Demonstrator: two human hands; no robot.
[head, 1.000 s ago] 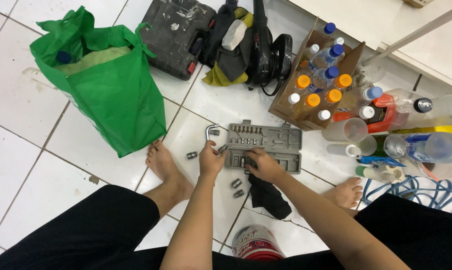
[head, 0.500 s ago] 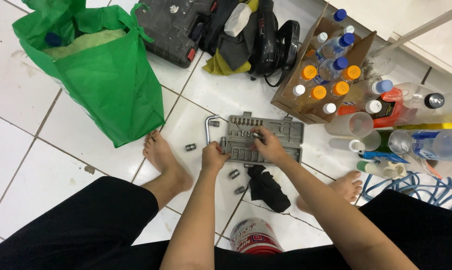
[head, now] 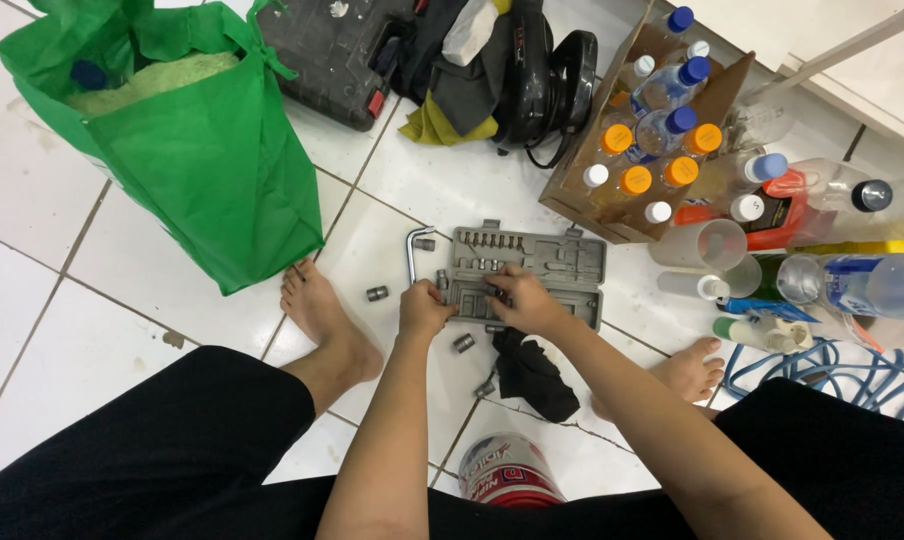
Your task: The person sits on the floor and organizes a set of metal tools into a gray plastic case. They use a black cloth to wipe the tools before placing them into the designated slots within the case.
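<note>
White floor tiles (head: 102,300) carry a green bag (head: 187,140) at ten o'clock and a cardboard box of bottles (head: 642,130) at one o'clock. At centre lies an open grey socket case (head: 552,265). The right hand (head: 520,300) pinches something small over its near edge, the left hand (head: 424,310) curls at its left end, contents hidden; loose sockets (head: 377,293) lie beside.

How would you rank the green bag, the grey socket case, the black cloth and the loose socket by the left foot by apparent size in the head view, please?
Largest to smallest:
1. green bag
2. grey socket case
3. black cloth
4. loose socket
</note>
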